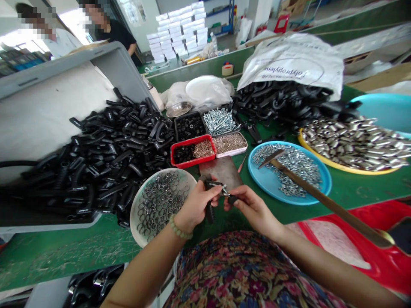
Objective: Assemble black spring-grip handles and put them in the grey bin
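My left hand [205, 194] is closed around a black plastic handle part [210, 211] with small metal pieces at its right end. From the right, my right hand [248, 203] pinches a small black knob [232, 199] against those metal pieces. Just behind both hands lies a flat metal plate [221, 169]. Left of my left hand stands a white bowl of metal rings [135, 194]. A blue tray [326, 182] of small metal fittings sits to the right, with a hammer [308, 184] lying across it.
A grey crate [125, 64] spills black handles on the left. Behind the plate are a red tray [192, 161] of small parts and a box of screws [221, 121]. A yellow tray [346, 167] holds metal tubes at right. Two people stand in the back left.
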### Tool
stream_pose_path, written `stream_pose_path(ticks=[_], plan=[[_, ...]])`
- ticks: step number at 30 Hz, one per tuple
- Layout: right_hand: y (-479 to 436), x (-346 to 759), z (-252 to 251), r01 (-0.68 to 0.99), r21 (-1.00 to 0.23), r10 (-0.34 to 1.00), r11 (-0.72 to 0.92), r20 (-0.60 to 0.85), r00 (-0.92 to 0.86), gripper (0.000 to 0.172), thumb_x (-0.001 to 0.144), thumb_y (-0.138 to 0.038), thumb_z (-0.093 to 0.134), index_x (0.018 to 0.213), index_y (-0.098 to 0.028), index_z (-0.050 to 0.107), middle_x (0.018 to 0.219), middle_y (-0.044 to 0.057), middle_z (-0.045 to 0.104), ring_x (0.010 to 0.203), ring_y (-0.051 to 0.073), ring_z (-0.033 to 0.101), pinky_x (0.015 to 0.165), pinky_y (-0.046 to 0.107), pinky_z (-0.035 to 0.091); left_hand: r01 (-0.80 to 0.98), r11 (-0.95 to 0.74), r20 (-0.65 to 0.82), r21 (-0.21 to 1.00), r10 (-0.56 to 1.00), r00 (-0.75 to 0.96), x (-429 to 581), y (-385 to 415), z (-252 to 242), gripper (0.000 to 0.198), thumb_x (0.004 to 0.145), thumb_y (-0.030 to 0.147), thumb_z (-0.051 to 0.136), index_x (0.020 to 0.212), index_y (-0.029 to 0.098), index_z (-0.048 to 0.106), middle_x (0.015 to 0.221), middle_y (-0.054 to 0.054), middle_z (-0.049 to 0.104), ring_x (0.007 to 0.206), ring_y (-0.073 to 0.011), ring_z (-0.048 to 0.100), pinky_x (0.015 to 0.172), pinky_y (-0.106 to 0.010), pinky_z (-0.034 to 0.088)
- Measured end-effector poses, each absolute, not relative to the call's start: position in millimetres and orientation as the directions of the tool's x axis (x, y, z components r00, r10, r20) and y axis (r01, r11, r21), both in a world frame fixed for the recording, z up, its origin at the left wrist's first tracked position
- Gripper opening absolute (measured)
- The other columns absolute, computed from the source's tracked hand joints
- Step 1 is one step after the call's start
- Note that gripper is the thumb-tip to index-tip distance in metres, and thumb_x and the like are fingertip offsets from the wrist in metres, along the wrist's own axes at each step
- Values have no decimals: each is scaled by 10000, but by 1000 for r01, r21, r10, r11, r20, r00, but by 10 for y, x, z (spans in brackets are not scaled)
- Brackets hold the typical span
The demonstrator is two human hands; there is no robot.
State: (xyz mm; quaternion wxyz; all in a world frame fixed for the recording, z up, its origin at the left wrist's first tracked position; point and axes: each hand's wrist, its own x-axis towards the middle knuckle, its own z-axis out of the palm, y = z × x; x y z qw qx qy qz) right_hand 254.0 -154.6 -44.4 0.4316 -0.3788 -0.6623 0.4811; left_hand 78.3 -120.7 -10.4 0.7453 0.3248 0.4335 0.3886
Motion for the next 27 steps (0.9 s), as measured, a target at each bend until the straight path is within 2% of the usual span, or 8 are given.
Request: stream_pose_path(ticks=[4,7,10,13,17,21,24,27], plan=[[-1529,2698,-455,231,-876,777,423,221,-589,242,918,-202,434,1140,-212,531,1097,98,644,1011,179,607,877,345,476,5,449,-414,894,820,395,667,-1214,-149,429,695,310,731,1024,178,489,748,32,546,503,-37,401,468,-178,301],[-1490,2713,-419,76,-981,796,181,100,-597,178,942,-237,421,1088,-198,517,966,65,658,917,151,632,826,327,496,115,376,-385,919,799,462,601,-1232,-146,423,733,309,698,1077,173,492,783,13,582,543,-57,452,514,-194,351],[-1447,2640,-405,-239,-959,802,-154,20,-598,165,912,-305,515,1016,-200,442,849,12,643,769,129,655,734,316,523,101,264,-280,959,839,466,613,-1257,-113,484,686,274,747,1085,177,490,874,-11,611,733,-114,564,667,-230,432],[-1406,2586,-414,-387,-865,780,-321,-10,-625,308,848,-332,623,1006,-212,388,827,-10,647,675,112,657,674,294,523,60,213,-216,975,854,473,673,-1286,-108,448,657,254,772,1008,171,507,903,-33,646,831,-167,612,771,-283,456],[-1371,2568,-394,-396,-852,797,-343,-41,-603,312,847,-319,629,1000,-212,379,829,2,659,703,118,661,676,287,513,-99,297,-229,950,874,429,739,-1330,-181,388,717,277,716,1000,186,467,728,9,649,641,-156,626,651,-290,483],[-1379,2486,-371,-390,-857,812,-337,-55,-581,329,841,-348,630,992,-215,371,795,1,662,681,134,669,650,290,510,-227,285,-209,931,928,309,784,-1379,-235,408,697,256,722,1001,211,454,734,38,624,560,-120,588,584,-263,480],[-1436,2373,-395,-396,-839,825,-373,-105,-556,400,819,-408,639,1021,-229,344,747,-4,670,631,149,673,606,285,504,-236,286,-211,929,931,299,791,-1412,-222,389,706,253,711,1018,207,483,786,23,619,582,-111,575,600,-260,482],[-1443,2319,-410,-361,-874,879,-325,-138,-457,401,801,-423,647,986,-238,342,728,-29,649,624,138,658,594,268,496,-225,329,-250,917,914,318,708,-1394,-195,480,641,217,765,1049,199,512,883,-5,615,722,-140,587,671,-263,480]])
